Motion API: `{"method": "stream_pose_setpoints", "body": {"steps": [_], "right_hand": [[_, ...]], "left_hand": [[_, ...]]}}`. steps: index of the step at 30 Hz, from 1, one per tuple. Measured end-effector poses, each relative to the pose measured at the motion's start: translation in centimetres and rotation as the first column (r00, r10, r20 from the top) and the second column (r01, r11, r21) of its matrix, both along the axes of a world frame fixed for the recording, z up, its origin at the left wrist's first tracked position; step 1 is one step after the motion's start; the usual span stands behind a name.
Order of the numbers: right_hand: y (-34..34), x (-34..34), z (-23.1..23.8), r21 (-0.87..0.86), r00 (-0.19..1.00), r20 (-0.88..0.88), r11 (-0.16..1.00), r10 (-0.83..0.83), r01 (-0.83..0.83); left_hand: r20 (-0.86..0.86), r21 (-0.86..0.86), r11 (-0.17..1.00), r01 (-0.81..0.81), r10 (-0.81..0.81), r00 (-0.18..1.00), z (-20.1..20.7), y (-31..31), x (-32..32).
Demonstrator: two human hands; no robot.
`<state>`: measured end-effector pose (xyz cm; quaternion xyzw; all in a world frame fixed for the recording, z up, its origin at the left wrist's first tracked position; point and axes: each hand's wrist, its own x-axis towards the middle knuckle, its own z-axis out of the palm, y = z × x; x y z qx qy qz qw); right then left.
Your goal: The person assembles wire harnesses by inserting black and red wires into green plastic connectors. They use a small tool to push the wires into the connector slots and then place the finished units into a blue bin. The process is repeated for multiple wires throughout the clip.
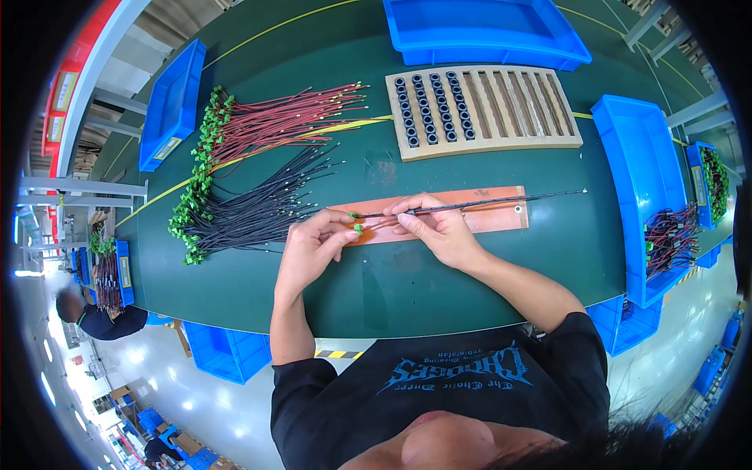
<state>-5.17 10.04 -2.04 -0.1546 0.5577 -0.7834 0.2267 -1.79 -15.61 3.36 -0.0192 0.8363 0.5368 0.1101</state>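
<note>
1. Black wires (258,205) fanned on green table (470,301), green ends leftward.
2. Left hand (308,244): fingertips pinched on green connectors (358,229).
3. Right hand (445,231), just beside: grips black-and-red wires (513,199) above copper-coloured board (500,218).
4. Blue bin (644,172), wire bundles (672,239) inside.

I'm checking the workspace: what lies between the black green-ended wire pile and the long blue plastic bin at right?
In the head view: an orange-brown rectangular board, and the left hand and right hand holding thin red and black wires.
</note>
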Motion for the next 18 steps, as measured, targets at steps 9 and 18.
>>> {"method": "stream_pose_setpoints", "body": {"steps": [9, 18], "right_hand": [[-0.1, 0.2, -0.6, -0.004, 0.999, -0.032, 0.999, 0.033, -0.033], [-0.3, 0.2, 0.0, -0.026, 1.000, -0.019, 1.000, 0.009, -0.010]], "left_hand": [[-0.145, -0.015, 1.000, 0.014, -0.016, 0.989, 0.0, 0.0, 0.1], [-0.295, -0.154, 0.987, 0.050, -0.095, 0.951, 0.0, -0.4, 0.1]]}}
